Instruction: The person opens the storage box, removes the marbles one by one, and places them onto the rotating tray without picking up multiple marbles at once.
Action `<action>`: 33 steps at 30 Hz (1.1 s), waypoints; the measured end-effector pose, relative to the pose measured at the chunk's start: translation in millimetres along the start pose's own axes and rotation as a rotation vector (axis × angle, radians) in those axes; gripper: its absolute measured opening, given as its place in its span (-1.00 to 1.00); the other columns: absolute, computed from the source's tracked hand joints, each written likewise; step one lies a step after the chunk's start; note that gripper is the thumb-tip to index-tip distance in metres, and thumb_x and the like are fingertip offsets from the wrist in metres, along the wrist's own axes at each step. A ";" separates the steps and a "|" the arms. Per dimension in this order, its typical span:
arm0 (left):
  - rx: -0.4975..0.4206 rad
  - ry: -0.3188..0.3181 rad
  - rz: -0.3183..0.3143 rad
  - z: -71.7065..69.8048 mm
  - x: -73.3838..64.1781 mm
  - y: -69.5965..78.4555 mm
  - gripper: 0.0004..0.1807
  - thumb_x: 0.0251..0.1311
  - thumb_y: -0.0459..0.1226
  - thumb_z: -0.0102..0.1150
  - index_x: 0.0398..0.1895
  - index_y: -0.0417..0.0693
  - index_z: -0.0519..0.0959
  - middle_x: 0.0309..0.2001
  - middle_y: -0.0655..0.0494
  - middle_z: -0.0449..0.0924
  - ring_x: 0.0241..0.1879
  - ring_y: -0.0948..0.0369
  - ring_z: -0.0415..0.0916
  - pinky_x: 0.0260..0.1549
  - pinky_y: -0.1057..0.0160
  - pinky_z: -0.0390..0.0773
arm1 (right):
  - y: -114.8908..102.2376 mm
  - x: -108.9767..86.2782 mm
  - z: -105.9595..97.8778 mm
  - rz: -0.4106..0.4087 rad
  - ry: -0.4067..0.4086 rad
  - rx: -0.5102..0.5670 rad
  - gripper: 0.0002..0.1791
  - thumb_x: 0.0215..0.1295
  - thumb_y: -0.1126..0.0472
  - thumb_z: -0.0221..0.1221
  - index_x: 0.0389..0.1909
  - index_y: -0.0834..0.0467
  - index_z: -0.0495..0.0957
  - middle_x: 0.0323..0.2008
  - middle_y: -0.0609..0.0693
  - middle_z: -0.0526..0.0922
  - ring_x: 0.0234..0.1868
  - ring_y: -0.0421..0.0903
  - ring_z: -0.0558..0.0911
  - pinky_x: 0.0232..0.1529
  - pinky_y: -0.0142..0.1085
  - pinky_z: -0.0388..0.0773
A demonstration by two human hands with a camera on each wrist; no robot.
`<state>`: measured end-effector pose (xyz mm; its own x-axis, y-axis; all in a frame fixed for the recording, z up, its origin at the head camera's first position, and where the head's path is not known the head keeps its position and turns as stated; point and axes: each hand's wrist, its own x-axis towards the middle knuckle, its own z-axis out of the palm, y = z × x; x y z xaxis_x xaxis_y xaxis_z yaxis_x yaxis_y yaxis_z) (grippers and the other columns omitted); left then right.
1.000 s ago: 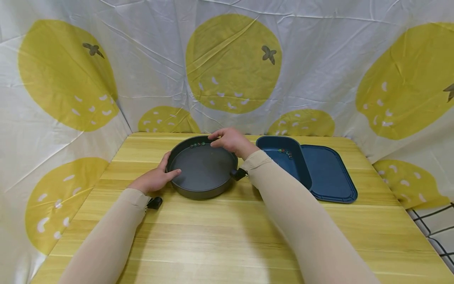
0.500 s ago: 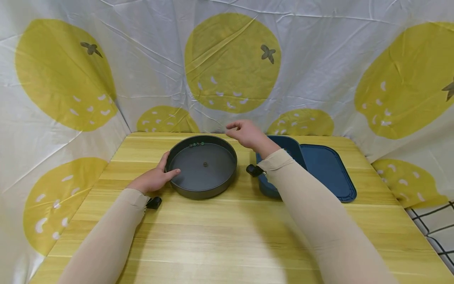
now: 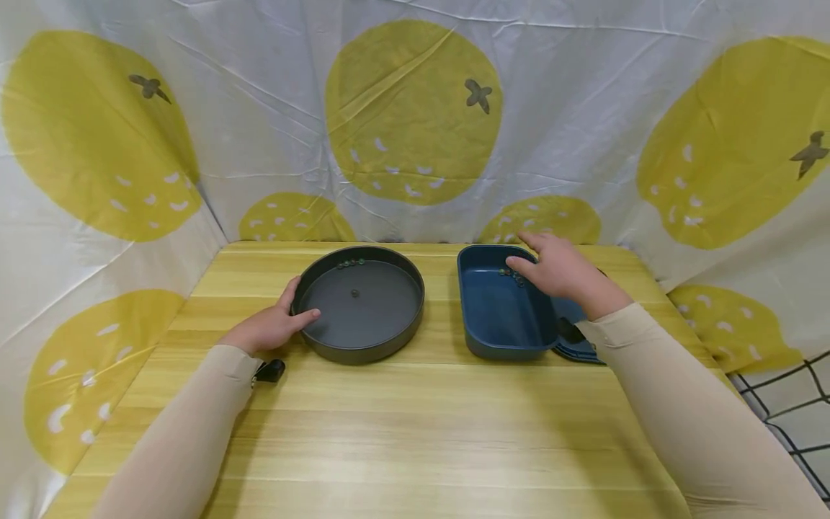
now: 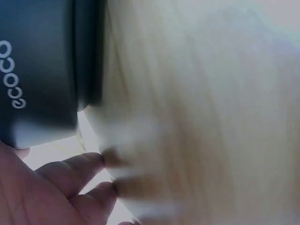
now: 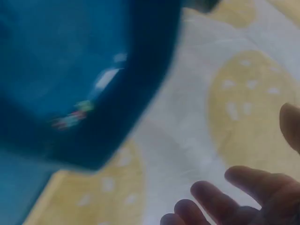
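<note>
A round dark grey pan lies on the table at centre-left. My left hand holds its left side, thumb over the rim and fingers along the outer wall. One marble sits near the pan's middle, and several small marbles line its back edge. My right hand hovers over the right side of a deep blue rectangular container, fingers spread, nothing held. Several coloured marbles lie in that container's back corner, also visible as blurred marbles in the right wrist view.
A flat blue lid lies right of the container, partly hidden under my right hand and wrist. The wooden table ends at a lemon-patterned curtain behind and at the sides. A black grid pattern shows at the far right.
My right hand has moved right, from over the pan's back rim to over the blue container. A marble now shows near the pan's middle. My left hand stays on the pan.
</note>
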<state>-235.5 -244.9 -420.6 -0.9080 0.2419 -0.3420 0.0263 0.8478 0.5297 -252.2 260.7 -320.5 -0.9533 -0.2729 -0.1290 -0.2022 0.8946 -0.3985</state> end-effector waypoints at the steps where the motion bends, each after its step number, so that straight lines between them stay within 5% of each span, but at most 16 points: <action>1: 0.008 0.002 -0.001 -1.2 -1.4 0.5 0.15 0.51 0.35 -0.13 0.70 0.09 -0.60 0.60 -0.53 0.01 0.39 -0.39 0.41 0.37 -0.34 0.38 | 7.5 -4.6 4.4 -0.001 -0.011 -0.022 -0.08 0.66 -0.20 -0.03 0.69 0.32 -0.11 0.63 0.47 0.00 0.62 0.49 0.01 0.53 0.40 0.07; 7: 0.043 0.050 -0.010 -9.4 -6.7 7.4 0.13 0.50 0.35 -0.09 0.73 -0.02 -0.44 0.62 -0.48 -0.01 0.55 -0.43 0.13 0.47 -0.40 0.21 | 39.9 -24.9 36.7 0.023 -0.059 -0.029 0.04 0.67 -0.27 -0.10 0.66 0.44 -0.29 0.63 0.54 -0.18 0.60 0.58 -0.13 0.53 0.46 -0.16; 13: 0.048 0.178 0.000 -11.1 -5.7 27.2 0.07 0.51 0.30 -0.05 0.75 -0.12 -0.23 0.68 -0.35 -0.11 0.65 -0.40 -0.22 0.54 -0.43 -0.02 | 52.1 -31.5 59.1 0.054 -0.094 -0.013 0.19 0.58 -0.43 -0.14 0.63 0.47 -0.38 0.64 0.53 -0.23 0.58 0.62 -0.16 0.53 0.46 -0.14; 21: -0.010 0.319 0.130 -3.5 -4.6 74.3 -0.10 0.51 0.22 0.04 0.72 0.00 0.06 0.65 -0.14 0.15 0.60 -0.19 0.17 0.51 -0.28 0.25 | 59.0 -38.0 69.9 0.092 -0.100 -0.049 0.28 0.52 -0.51 -0.14 0.61 0.52 -0.39 0.59 0.59 -0.08 0.54 0.65 -0.03 0.49 0.45 0.06; 33: -0.021 0.277 0.273 26.7 2.2 133.8 -0.21 0.53 0.14 0.09 0.68 0.10 0.16 0.61 0.04 0.28 0.60 -0.02 0.24 0.51 -0.16 0.31 | 64.2 -39.8 80.3 0.104 -0.111 0.022 0.41 0.38 -0.63 -0.10 0.63 0.36 -0.57 0.64 0.52 -0.18 0.57 0.63 -0.08 0.45 0.49 0.12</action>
<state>-222.9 -118.2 -371.2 -0.9473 0.3185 0.0352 0.2771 0.7592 0.5889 -209.2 300.5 -413.9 -0.9379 -0.2175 -0.2702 -0.0972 0.9125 -0.3974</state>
